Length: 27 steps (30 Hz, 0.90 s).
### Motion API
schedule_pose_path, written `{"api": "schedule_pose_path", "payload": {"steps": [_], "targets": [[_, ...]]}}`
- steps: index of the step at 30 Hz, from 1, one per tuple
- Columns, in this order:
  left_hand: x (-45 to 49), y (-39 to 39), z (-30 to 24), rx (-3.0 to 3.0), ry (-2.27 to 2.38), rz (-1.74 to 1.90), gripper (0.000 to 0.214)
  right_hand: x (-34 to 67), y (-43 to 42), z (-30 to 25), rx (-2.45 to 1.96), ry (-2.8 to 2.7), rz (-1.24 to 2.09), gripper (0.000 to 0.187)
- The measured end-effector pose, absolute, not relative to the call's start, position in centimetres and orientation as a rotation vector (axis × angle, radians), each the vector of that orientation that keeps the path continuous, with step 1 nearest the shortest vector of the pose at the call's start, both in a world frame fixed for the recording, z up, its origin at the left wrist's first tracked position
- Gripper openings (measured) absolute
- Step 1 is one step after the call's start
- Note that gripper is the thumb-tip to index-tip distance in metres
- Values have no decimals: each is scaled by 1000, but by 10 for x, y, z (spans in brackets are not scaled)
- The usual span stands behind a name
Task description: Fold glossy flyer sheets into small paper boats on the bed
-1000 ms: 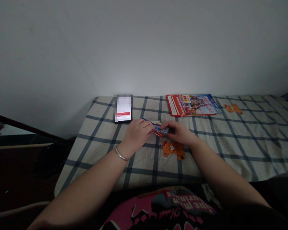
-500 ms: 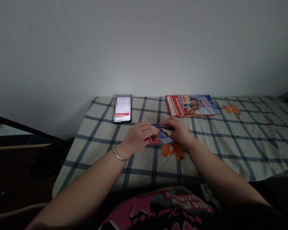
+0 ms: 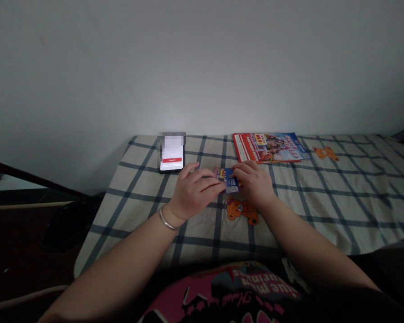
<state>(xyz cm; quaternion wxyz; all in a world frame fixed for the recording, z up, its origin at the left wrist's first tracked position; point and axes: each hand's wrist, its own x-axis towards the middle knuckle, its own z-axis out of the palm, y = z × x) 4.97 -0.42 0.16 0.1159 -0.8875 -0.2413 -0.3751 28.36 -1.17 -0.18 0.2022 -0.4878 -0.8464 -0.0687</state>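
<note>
A small folded flyer, blue with a QR code and a pink and yellow part, lies on the tablecloth between my hands. My left hand, with a silver bangle at the wrist, has its fingers stretched out and apart, the tips over the flyer's left side. My right hand has curled fingers at the flyer's right edge and covers that end; its thumb is hidden. Just below the flyer is a brown bear printed on the cloth.
A lit phone, partly blurred, lies at the back left. Farther right, a stack of red and blue flyers lies near the wall. The checked tablecloth covers the table, its left edge beside a dark floor area.
The flyer has turned straighter, moved slightly away from me and shows a narrower shape. My left fingers have spread and lifted; my right hand has moved a little right.
</note>
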Motion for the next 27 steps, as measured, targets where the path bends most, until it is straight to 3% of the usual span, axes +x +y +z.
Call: {"api": "schedule_pose_path", "payload": {"steps": [7,11,15,23,27], "targets": [[52,-5,3,-2598,-681,-1001,17,281,-13,-1,-1379,-2303,-150,13],[49,2,-1,-2674,-847,-1055,13,288,-4,-9,-1274,-2092,150,17],[47,11,-8,-2723,-1043,-1068,15,293,6,-19,-1108,-1903,379,8],[51,8,-9,-2826,-1028,-973,27,290,0,-11,-1212,-2037,206,10],[50,10,-9,-2836,-1090,-1013,11,289,-1,-13,-1275,-1990,253,7]]}}
